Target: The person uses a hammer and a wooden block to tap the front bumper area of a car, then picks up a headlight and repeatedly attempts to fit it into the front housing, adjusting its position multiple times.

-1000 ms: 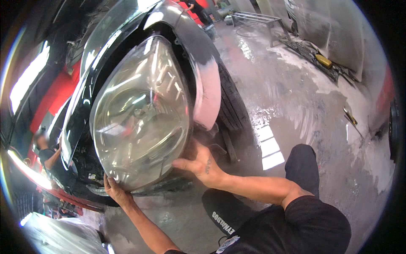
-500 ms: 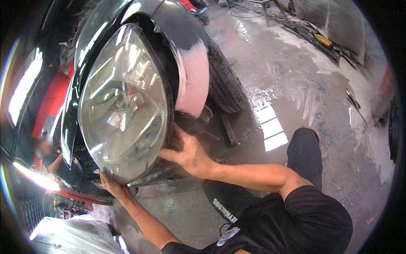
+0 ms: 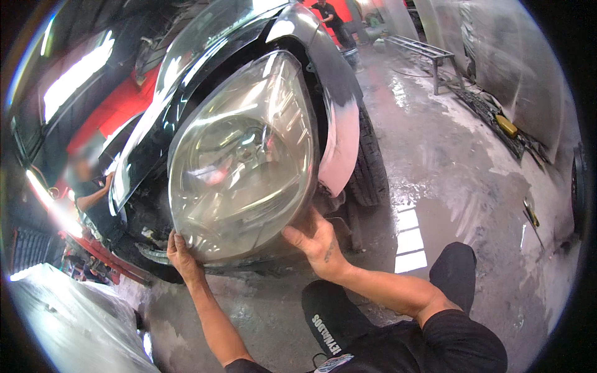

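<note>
A large, hazy, teardrop-shaped headlight (image 3: 249,161) sits at the front corner of a dark car, below the fender (image 3: 341,143), which has a pink-white sanded patch. My left hand (image 3: 185,253) grips the headlight's lower left edge, thumb on the lens and fingers behind. At its lower right edge my right hand (image 3: 318,242) holds on, thumb at the front rim and the other fingers hidden behind the housing. Past my left hand, a bracket end (image 3: 151,252) shows in the car's open front. The headlight's back side is hidden.
A tire (image 3: 371,165) stands behind the fender. To the left a person (image 3: 93,193) leans at the car; another person (image 3: 333,22) is at the far back. Plastic sheeting (image 3: 74,311) covers something at lower left. A metal stand (image 3: 429,53) and a yellow-handled tool (image 3: 530,212) are at right.
My view has shifted, so the car and headlight appear farther right and lower. Both hands keep their grip on the headlight's lower edge. More of the back of the shop shows.
</note>
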`<state>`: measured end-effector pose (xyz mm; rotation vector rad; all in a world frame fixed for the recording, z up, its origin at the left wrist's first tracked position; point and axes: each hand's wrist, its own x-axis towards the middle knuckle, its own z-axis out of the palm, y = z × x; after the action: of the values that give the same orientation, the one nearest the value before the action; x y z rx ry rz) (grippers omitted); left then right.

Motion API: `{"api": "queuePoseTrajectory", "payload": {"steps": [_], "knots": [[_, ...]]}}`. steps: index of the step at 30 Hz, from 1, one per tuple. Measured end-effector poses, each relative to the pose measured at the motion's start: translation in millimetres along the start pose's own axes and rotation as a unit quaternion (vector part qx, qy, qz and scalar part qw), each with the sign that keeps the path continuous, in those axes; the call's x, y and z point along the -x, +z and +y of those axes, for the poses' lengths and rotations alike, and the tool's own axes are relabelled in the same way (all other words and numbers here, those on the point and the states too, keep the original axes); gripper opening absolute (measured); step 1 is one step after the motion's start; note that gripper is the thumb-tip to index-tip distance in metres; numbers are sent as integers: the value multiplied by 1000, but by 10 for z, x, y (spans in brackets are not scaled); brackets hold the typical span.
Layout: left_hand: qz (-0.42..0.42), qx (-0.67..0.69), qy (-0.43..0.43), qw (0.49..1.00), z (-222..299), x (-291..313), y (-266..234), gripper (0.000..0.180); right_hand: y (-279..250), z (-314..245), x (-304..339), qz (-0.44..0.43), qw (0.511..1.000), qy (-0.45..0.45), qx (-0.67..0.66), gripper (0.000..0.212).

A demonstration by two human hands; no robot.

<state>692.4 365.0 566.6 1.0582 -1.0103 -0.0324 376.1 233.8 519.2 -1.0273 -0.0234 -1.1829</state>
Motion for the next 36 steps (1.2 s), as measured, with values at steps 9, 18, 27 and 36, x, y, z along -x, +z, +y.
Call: {"api": "queuePoseTrajectory", "payload": {"steps": [9, 18, 27, 36], "knots": [[-17, -2, 8, 1000, -66, -18, -19, 55, 29, -6, 63, 19, 1000, -4, 20, 72], [7, -49, 38, 998, -107, -109, 46, 58, -8, 83, 6, 13, 999, -17, 32, 75], [-1, -8, 20, 1000, -167, -119, -55, 54, 16, 68, 71, -11, 1000, -14, -10, 72], [5, -16, 43, 999, -169, -135, -122, 52, 22, 40, 99, -4, 1000, -4, 0, 71]]}}
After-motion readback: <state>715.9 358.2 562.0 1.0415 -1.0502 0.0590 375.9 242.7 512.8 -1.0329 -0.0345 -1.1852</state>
